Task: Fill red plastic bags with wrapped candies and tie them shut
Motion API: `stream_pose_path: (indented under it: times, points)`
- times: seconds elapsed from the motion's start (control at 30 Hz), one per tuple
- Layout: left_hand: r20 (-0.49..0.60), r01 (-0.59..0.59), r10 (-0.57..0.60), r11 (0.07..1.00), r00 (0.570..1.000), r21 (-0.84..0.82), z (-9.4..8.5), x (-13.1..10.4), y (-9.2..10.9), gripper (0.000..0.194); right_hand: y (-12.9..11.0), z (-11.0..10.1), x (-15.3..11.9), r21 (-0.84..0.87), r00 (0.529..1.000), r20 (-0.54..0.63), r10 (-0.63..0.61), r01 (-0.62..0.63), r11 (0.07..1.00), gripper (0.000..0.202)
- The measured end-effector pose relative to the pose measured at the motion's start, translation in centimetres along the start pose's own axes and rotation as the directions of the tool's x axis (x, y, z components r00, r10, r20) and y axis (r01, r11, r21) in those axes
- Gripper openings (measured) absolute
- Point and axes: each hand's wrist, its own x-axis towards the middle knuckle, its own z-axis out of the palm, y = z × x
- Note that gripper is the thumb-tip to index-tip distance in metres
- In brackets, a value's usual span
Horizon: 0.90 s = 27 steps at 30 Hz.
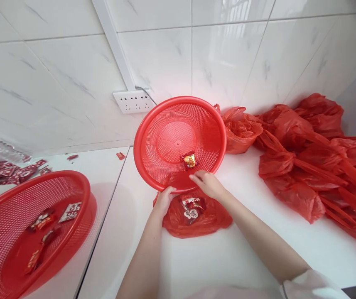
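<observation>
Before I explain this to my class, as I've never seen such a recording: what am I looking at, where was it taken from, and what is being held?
There is no machine here, only a person's two bare hands. The one picture comes from a camera worn on the head, looking forward and down.

The left hand holds the near rim of a tilted basket. The right hand reaches over that rim, its fingers near a shiny packet inside.

On the white surface, an open red bag with packets lies in front, more red bags lie to the right, and a second basket with packets stands to the left.
</observation>
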Motion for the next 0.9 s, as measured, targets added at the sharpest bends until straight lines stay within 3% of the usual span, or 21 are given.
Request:
stream_pose_path:
  times: [0.07,0.17,0.3,0.47,0.57,0.67,0.77,0.9]
  points:
    - [0.007,0.009,-0.009,1.000,1.000,-0.006,-0.1,0.0,0.0,0.024,0.5,0.1,1.3,-0.115,0.979,-0.198,0.048,-0.072,0.991,0.031]
    - [0.006,0.017,-0.017,1.000,1.000,0.002,-0.4,0.2,-0.4,0.024,1.3,1.1,4.0,-0.131,0.932,-0.339,0.131,-0.185,0.974,0.033]
    - [0.040,-0.059,0.059,0.998,0.997,0.013,-0.5,0.6,-0.9,0.021,1.5,3.4,6.7,-0.232,0.880,-0.441,0.177,-0.302,0.924,0.058]
    - [0.072,-0.084,0.079,0.995,0.994,0.063,-0.4,0.4,-0.9,0.021,2.1,4.4,7.6,-0.275,0.879,-0.452,0.151,-0.298,0.914,0.048]
    - [0.066,-0.128,0.121,0.986,0.990,0.108,-0.5,0.6,-0.9,0.026,2.9,3.7,7.4,-0.219,0.895,-0.427,0.128,-0.239,0.946,0.052]
    - [-0.025,-0.209,0.214,0.969,0.977,0.134,-0.7,0.9,-1.2,0.030,3.2,2.6,6.6,-0.155,0.889,-0.444,0.109,-0.196,0.968,0.054]
    - [-0.097,-0.287,0.308,0.941,0.947,0.181,-0.7,1.0,-1.5,0.030,2.6,1.0,5.5,-0.116,0.857,-0.506,0.096,-0.178,0.977,0.057]
    - [-0.199,-0.257,0.295,0.947,0.934,0.194,-0.4,0.2,-1.1,0.027,0.9,-2.8,3.9,0.001,0.792,-0.610,0.024,-0.030,1.000,0.057]
